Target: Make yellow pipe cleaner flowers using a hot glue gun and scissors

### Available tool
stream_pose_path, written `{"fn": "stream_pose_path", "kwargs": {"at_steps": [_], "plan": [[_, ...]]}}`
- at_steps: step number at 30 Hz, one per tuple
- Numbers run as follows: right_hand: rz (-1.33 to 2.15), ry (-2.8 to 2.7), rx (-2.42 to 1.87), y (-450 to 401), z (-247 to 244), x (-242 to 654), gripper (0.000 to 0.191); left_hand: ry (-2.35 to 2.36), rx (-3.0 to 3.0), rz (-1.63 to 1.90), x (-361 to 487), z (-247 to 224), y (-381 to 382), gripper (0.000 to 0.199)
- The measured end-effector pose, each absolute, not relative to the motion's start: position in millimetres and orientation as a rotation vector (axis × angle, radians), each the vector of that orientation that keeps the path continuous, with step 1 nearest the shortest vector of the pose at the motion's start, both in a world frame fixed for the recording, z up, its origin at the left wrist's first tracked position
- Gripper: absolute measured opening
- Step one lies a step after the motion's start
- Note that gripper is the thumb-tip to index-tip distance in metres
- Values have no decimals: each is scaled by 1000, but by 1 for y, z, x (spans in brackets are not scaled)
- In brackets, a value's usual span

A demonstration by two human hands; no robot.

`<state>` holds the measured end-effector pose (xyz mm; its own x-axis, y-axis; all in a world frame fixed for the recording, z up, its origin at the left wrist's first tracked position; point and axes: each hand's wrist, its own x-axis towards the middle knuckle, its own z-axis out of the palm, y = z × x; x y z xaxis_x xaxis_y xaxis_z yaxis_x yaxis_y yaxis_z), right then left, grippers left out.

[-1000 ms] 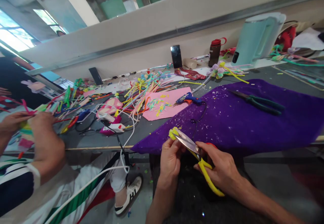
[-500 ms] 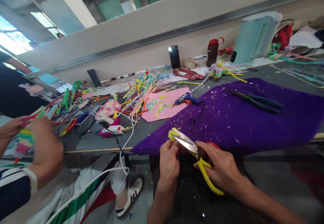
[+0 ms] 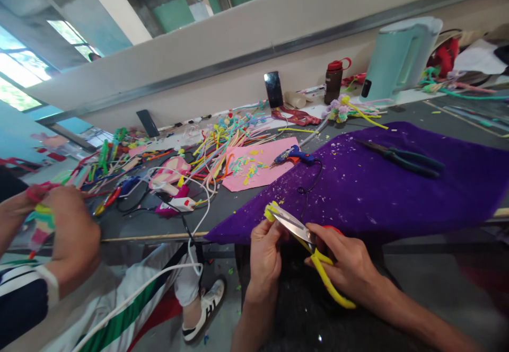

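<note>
Between the thumb and fingers of my left hand (image 3: 265, 254) is a small fuzzy yellow piece (image 3: 271, 211). My right hand (image 3: 344, 259) is closed on scissors (image 3: 294, 227) with yellow handles, and their blades touch the yellow piece. Both hands are over the table's front edge, by a purple cloth (image 3: 358, 182) strewn with tiny pale and yellow clippings. On the cloth lie dark green-handled pliers (image 3: 413, 161). A blue glue gun (image 3: 294, 156) rests across the edge of a pink sheet (image 3: 238, 179) that bears colourful bits.
At the left, a co-worker's hands (image 3: 71, 209) hold a colourful piece. Fuzzy stems (image 3: 214, 148) are piled left of centre. Along the back stand a phone (image 3: 274, 89), a brown bottle (image 3: 333, 84) and a teal kettle (image 3: 392, 63). A white cable (image 3: 207, 203) hangs over the table edge.
The scissors' handles have spread slightly, the lower one shifting down and right. The co-worker's piece has moved a little, and a dark-clothed figure at the far left has mostly left view.
</note>
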<state>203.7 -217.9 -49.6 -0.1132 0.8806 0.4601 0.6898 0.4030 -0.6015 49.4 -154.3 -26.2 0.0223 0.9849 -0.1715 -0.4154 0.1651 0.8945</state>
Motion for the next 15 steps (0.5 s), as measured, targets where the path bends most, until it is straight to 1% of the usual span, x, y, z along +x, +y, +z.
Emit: {"fn": "stream_pose_path", "kwargs": {"at_steps": [15], "plan": [[360,-1880,-1342,-219,-53,206,49,1012,874,1236,43,-28,-153,15]]}}
